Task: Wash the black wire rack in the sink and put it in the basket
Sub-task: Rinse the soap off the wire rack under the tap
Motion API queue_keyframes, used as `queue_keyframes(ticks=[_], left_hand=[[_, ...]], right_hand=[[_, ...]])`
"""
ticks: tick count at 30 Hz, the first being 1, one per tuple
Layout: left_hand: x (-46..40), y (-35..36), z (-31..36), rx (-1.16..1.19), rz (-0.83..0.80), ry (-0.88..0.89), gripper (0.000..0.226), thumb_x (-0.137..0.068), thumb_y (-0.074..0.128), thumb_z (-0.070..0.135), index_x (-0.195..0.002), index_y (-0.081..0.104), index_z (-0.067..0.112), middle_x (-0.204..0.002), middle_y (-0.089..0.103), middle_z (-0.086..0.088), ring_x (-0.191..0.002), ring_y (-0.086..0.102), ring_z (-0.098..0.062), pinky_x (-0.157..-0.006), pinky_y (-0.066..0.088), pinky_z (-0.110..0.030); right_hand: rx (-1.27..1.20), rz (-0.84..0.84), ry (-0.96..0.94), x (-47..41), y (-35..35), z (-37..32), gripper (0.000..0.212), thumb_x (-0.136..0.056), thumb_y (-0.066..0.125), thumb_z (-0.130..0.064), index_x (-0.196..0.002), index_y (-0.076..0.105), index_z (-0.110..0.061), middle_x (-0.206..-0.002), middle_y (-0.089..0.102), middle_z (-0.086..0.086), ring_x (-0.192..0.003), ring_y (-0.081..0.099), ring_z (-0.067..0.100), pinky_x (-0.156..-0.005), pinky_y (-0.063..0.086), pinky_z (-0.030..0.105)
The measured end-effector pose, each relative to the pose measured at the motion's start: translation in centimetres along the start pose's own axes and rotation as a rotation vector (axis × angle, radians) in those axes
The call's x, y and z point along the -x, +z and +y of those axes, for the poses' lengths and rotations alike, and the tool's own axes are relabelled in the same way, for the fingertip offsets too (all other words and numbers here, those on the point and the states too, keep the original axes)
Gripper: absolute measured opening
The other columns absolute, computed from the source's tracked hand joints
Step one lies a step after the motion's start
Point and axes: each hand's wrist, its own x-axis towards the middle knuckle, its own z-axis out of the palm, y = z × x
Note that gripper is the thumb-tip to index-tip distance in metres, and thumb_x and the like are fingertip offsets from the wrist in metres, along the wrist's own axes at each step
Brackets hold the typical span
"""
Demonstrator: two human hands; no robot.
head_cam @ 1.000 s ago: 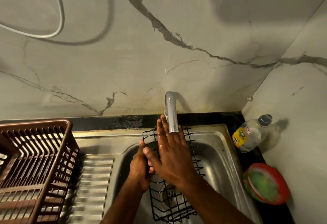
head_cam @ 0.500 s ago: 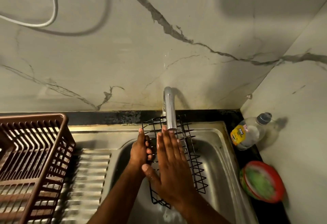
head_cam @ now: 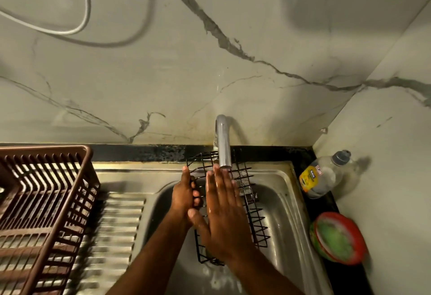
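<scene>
Black wire rack sits tilted in the sink, frame centre, under the tap. I see left hand gripping its edge; right hand flat, fingers straight (wet). Basket at left.

basket cut off at 9 o'clock | bottle label too small to read | right hand hides mid wire rack

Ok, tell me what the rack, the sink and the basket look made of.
Rack: thin black wire, probably coated metal, an open grid.
Sink: steel by its look, dull silver with soft reflections.
Basket: brown plastic by its look, moulded slats with a thick rounded rim.
</scene>
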Motion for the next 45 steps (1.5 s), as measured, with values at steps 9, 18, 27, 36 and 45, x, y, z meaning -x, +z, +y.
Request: queue_keyframes(ticks=[9, 18, 27, 36, 45], left_hand=[[0.4, -0.7, 0.7, 0.013, -0.044, -0.006, 0.052, -0.093, 0.052, 0.067, -0.061, 0.045, 0.025, -0.053, 0.033, 0.007, -0.041, 0.025, -0.007, -0.034, 0.024, -0.019], [-0.4, -0.2, 2.3, 0.034, 0.006, 0.041, 0.056, -0.094, 0.051, 0.069, -0.059, 0.042, 0.025, -0.049, 0.035, 0.008, -0.036, 0.027, -0.008, -0.034, 0.023, -0.018], [-1.1, -1.4, 1.3, -0.026, -0.065, 0.046, 0.054, -0.09, 0.052, 0.071, -0.062, 0.043, 0.026, -0.052, 0.037, 0.007, -0.038, 0.027, -0.007, -0.033, 0.024, -0.019], [-1.7, 0.1, 0.1, 0.002, -0.102, -0.01, 0.084, -0.087, 0.054, 0.078, -0.122, 0.067, 0.002, -0.107, 0.074, -0.019, -0.094, 0.072, -0.027, -0.086, 0.057, -0.041], [-2.6, 0.7, 0.8, 0.02, -0.019, -0.027, 0.055, -0.093, 0.051, 0.07, -0.06, 0.044, 0.026, -0.052, 0.037, 0.008, -0.038, 0.028, -0.007, -0.033, 0.023, -0.019]], right_hand=[[-0.116, 0.09, 0.451, -1.2, 0.4, 5.5, 0.096, -0.086, -0.003, -0.083, -0.159, -0.016, -0.022, -0.166, -0.023, 0.001, -0.154, -0.019, 0.021, -0.126, 0.01, 0.05], [0.038, 0.026, 0.063, 0.8, 0.7, -1.0, 0.086, -0.1, 0.021, -0.069, -0.161, -0.008, -0.015, -0.167, -0.02, 0.008, -0.154, -0.019, 0.024, -0.126, -0.006, 0.044], [0.101, -0.085, -0.097, 5.1, 1.9, 1.2, 0.078, -0.102, 0.021, -0.063, -0.162, 0.008, -0.014, -0.17, -0.003, 0.008, -0.157, 0.0, 0.028, -0.123, 0.005, 0.046], [0.068, -0.033, 0.044, -5.8, -1.8, -0.3, 0.087, -0.097, 0.018, -0.072, -0.156, -0.024, -0.024, -0.168, -0.016, 0.009, -0.156, -0.002, 0.03, -0.126, 0.01, 0.052], [0.051, -0.114, -0.113, 6.2, 1.9, 1.0, 0.082, -0.101, 0.025, -0.063, -0.162, 0.008, -0.011, -0.17, -0.003, 0.009, -0.157, 0.002, 0.028, -0.124, 0.003, 0.042]])
